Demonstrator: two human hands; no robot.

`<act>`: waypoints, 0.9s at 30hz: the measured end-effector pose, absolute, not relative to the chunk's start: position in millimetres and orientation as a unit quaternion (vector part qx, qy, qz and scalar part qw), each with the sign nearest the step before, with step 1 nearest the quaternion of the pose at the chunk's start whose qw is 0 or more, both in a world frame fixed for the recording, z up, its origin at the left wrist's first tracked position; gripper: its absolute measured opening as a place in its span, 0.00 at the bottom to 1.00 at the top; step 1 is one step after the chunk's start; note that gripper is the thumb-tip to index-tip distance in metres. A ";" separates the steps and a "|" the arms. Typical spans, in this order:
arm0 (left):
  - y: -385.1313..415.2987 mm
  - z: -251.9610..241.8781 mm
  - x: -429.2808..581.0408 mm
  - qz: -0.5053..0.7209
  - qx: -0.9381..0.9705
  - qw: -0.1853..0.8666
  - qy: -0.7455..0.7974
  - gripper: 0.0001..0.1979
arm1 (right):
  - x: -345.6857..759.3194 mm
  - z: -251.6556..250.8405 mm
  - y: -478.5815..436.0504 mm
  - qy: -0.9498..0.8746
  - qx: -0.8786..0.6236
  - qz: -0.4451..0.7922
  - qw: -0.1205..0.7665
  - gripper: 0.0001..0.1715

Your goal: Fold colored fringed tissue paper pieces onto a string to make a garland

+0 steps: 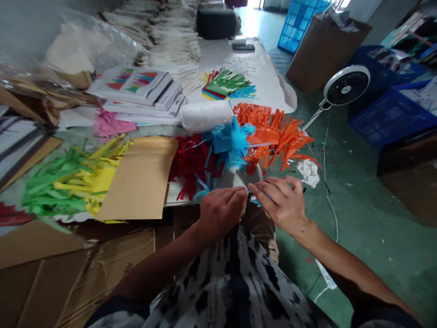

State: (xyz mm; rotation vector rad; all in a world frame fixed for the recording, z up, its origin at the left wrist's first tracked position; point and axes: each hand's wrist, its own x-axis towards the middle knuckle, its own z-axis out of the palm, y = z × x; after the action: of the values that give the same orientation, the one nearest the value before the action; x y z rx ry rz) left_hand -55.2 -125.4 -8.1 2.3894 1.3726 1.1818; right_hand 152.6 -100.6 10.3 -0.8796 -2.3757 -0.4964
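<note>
My left hand is closed at the table's front edge, its knuckles up; whatever it grips is hidden beneath the fingers. Close by on the right, my right hand is curled with thumb and fingers drawn together near the left hand's fingertips. Small bits of blue and black show between the hands, too little to name. Just beyond them lie blue fringed tissue paper, orange fringed paper and dark red fringed paper. A white plastic-wrapped roll rests behind the blue paper.
Left of my hands, a brown envelope partly covers yellow fringed paper beside green strips. Farther back are printed sheets in stacks and a multicoloured fringe pile. A fan and blue crates stand right.
</note>
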 end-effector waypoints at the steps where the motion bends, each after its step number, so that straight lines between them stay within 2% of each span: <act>1: -123.3 0.6 -54.8 0.418 0.763 0.144 0.472 0.04 | 153.4 17.3 -97.7 -0.877 -0.330 -0.197 0.288 0.12; 3: -117.9 17.0 -54.4 0.459 0.667 0.341 0.476 0.07 | 154.5 29.8 -92.8 -0.863 -0.332 -0.220 0.311 0.15; 6: -108.5 32.5 -55.8 0.462 0.502 0.611 0.402 0.12 | 154.2 42.7 -88.2 -0.852 -0.319 -0.245 0.334 0.15; 8: -103.7 34.5 -57.6 0.450 0.422 0.700 0.361 0.14 | 153.2 47.1 -87.1 -0.849 -0.317 -0.251 0.339 0.15; 10: -101.4 30.8 -59.3 0.444 0.361 0.744 0.346 0.16 | 152.0 48.7 -87.1 -0.847 -0.324 -0.244 0.344 0.18; 14: -100.4 17.6 -60.8 0.423 0.279 0.790 0.345 0.19 | 145.9 48.3 -86.6 -0.839 -0.353 -0.151 0.386 0.19; 18: -93.5 11.8 -60.4 0.411 0.279 0.791 0.357 0.19 | 129.4 47.4 -79.0 -0.789 -0.394 0.100 0.461 0.10; 21: -82.0 18.1 -60.7 0.483 0.353 0.706 0.379 0.16 | 115.7 47.8 -68.5 -0.712 -0.406 0.276 0.502 0.06; 24: -69.5 29.3 -62.5 0.531 0.438 0.619 0.379 0.13 | 108.0 50.7 -57.8 -0.664 -0.419 0.332 0.523 0.05; 27: -61.5 37.0 -64.8 0.533 0.443 0.617 0.374 0.14 | 107.1 55.8 -49.8 -0.657 -0.414 0.361 0.516 0.07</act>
State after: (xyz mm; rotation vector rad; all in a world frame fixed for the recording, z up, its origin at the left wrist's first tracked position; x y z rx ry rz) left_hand -64.8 -61.5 37.0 1.0208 0.8608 1.2262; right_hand 107.1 -49.8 55.8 -0.9942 -1.5788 0.8680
